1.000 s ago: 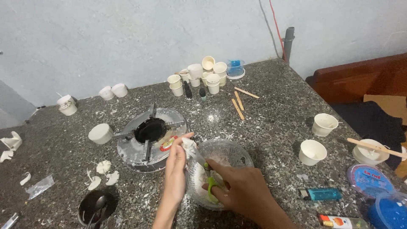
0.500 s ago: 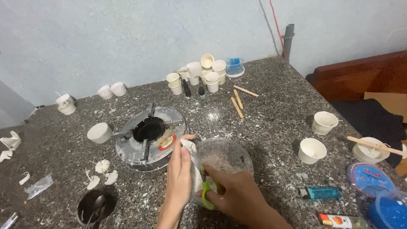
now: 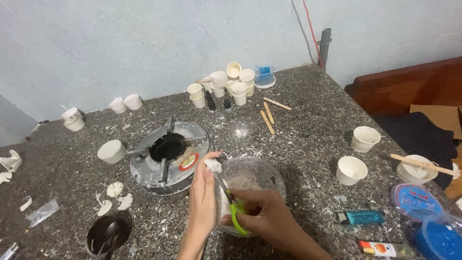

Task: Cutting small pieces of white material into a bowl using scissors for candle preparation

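Shifted slightly nearer since the earlier frame: left hand pinching a white lump, right hand closed on green-handled scissors (blades toward lump), above clear bowl, right of small stove.

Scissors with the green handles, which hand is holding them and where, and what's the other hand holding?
The right hand grips the scissors by their green handle loops. The left hand pinches a small white lump at its fingertips, over the clear bowl.
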